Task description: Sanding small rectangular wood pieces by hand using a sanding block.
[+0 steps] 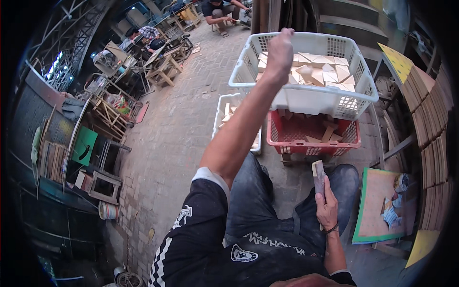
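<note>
My left hand [281,53] is raised over the near left part of a white plastic crate [304,97]. Its back faces me, so its fingers and anything inside them are hidden. Many pale wooden blocks [330,61], several of them triangular, fill the crate; one tilted block [304,70] to the right of my wrist looks blurred. Above my thigh, my right hand [328,210] grips a long narrow block [318,179], greyish along its side with a pale wooden-looking end. The thumb and fingers press on it from the side.
Beneath the white crate is a red crate [313,145] with loose wood pieces. A smaller white crate [256,143] stands left of it. At right are a green-edged board [362,204] and stacked wooden strips [430,129]. Two people work farther off, near wooden stools [165,70].
</note>
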Available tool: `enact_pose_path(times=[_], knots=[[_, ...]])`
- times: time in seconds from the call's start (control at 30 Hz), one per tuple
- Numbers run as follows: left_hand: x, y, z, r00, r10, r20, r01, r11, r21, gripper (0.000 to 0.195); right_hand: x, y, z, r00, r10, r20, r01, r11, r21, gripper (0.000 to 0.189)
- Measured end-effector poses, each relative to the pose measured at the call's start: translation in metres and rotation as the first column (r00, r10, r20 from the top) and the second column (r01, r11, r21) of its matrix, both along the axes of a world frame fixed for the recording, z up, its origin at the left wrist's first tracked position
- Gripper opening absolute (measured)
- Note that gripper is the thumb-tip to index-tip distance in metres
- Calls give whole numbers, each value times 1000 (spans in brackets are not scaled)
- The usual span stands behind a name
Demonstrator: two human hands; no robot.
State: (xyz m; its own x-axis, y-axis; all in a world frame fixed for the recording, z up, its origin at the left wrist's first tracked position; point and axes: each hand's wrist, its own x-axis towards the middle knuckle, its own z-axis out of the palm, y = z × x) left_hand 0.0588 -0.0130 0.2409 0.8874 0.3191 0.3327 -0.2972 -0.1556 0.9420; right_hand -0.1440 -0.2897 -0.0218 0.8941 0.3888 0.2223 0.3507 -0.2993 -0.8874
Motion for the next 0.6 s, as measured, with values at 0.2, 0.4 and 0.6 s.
enact_pose_path(times=[0.2,0.4,0.6], knots=[[-71,-12,-71,988,-114,106,116,993,-10,28,-5,-3,0,999,34,-7,-34,999,-29,59],[-123,-5,-143,981,-106,-163,141,964,224,14,-3,-16,-2,998,11,-68,-2,992,129,56],[-116,2,-191,979,-130,-156,188,874,448,33,-1,-32,3,800,-36,-599,235,937,257,56]])
